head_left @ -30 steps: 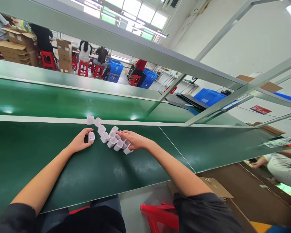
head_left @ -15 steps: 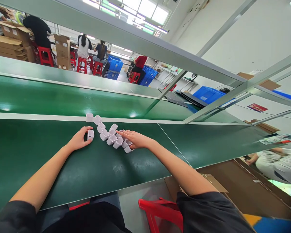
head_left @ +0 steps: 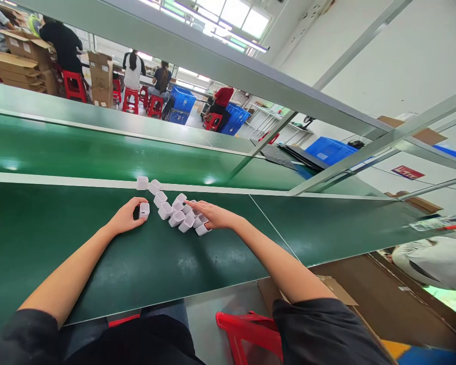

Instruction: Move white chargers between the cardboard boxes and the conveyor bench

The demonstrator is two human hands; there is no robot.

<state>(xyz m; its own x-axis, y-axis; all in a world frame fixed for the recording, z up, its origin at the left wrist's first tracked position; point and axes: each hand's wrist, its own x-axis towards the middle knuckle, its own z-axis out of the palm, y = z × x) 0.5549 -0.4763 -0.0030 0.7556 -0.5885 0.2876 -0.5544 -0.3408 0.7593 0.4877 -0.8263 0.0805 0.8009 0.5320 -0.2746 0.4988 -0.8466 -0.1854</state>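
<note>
Over the last second we saw very little change: the view tilted slightly, while the hands and the open-topped white plastic housings [head_left: 177, 219] kept nearly the same arrangement. We took that to mean the handling had paused, with no housing added to the group or taken from it.

The left hand [head_left: 127, 217] still grasped one slotted white housing [head_left: 145, 211] between thumb and fingers, just left of the group on the green worktop [head_left: 144, 268]. The right hand [head_left: 220, 217] stayed over the group's right end, fingers outstretched rather than clenched; we could not tell whether its thumb pinched a housing there. At the far end, two housings reached the pale strip [head_left: 61, 180], well apart from the right hand.
</note>
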